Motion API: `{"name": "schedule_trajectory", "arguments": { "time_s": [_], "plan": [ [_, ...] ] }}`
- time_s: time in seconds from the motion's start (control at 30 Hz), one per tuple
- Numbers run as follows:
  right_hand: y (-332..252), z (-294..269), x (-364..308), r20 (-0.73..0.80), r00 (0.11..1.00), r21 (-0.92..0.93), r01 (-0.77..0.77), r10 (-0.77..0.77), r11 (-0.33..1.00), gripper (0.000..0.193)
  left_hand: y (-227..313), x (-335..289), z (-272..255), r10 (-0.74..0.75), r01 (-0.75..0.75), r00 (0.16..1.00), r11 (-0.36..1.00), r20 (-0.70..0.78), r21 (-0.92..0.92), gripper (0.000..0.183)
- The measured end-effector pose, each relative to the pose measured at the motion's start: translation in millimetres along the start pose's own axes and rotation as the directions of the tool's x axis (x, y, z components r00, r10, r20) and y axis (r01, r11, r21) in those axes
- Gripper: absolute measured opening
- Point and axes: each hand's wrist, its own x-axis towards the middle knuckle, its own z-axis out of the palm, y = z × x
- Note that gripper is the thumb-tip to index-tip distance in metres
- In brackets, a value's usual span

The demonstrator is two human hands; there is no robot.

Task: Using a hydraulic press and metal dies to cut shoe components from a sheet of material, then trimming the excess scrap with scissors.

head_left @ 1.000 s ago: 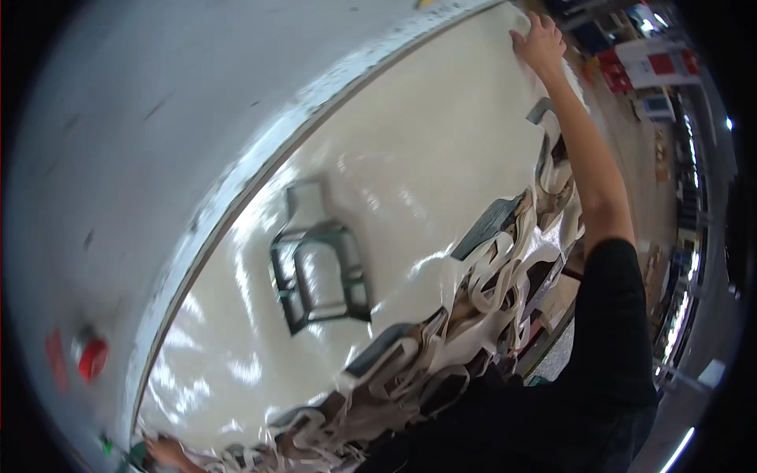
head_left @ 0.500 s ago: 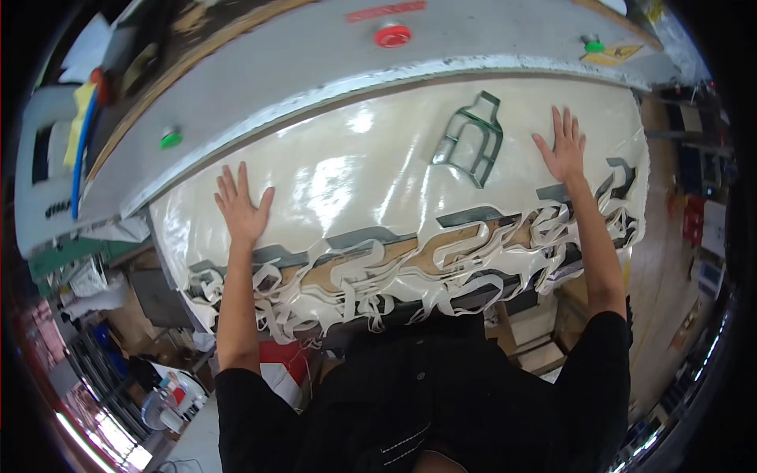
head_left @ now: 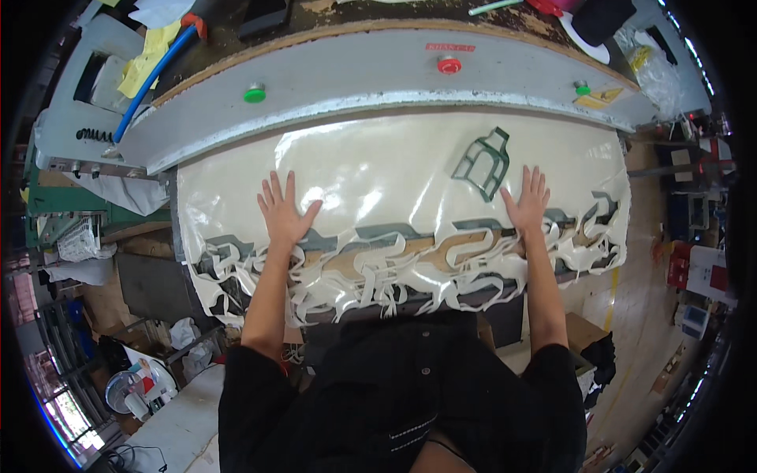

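A glossy cream sheet (head_left: 371, 173) is spread across the work surface in front of me. My left hand (head_left: 287, 214) lies on its left part, palm down with fingers spread. Toward the right, my right hand (head_left: 527, 205) also rests flat on the sheet, fingers apart. Just beyond and left of it is a dark green metal cutting die (head_left: 490, 147), an open frame with inner bars; the hand appears apart from it. Curled cream offcuts (head_left: 378, 264) with cut-out gaps hang along the sheet's near edge, under my forearms. Neither hand holds anything.
A grey machine beam (head_left: 355, 79) spans the far side, bearing a red button (head_left: 449, 65) and green buttons (head_left: 254, 93) (head_left: 582, 87). Above it lie a black phone (head_left: 264, 17) and a blue tube (head_left: 155, 83). A small fan (head_left: 126, 392) stands at lower left.
The view has shifted and turned. My right hand has moved left and nearer to me, closer to the die. My left hand has come slightly inward. Both hands remain spread.
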Motion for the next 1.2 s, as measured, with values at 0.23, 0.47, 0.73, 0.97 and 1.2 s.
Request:
{"name": "schedule_trajectory", "arguments": {
  "time_s": [0.23,0.47,0.73,0.97,1.2],
  "plan": [
    [-36,-2,-18,0.116,0.988,-0.065,-0.098,0.105,0.993,0.092,-6,-13,4,-0.074,0.081,0.992,0.995,0.098,-0.064,0.105],
    [-81,6,-145,0.054,0.998,0.216,0.012,-0.024,0.976,0.078,75,-46,-67,-0.116,0.015,0.98,0.855,-0.163,-0.518,0.037],
    [-59,-45,-167,0.057,0.99,0.478,0.089,-0.132,0.874,0.073,290,106,-254,0.265,-0.649,0.685,0.645,-0.678,-0.404,0.018],
    [-21,-17,-181,-0.149,0.917,0.727,0.355,-0.37,0.588,0.047,456,304,-221,0.384,-0.395,0.899,0.919,-0.209,-0.012,0.033],
    [-5,-25,-208,-0.138,0.902,0.826,0.333,-0.41,0.454,0.028,463,304,-208,0.471,-0.468,0.881,0.855,0.039,0.225,0.031]
  ]
}}
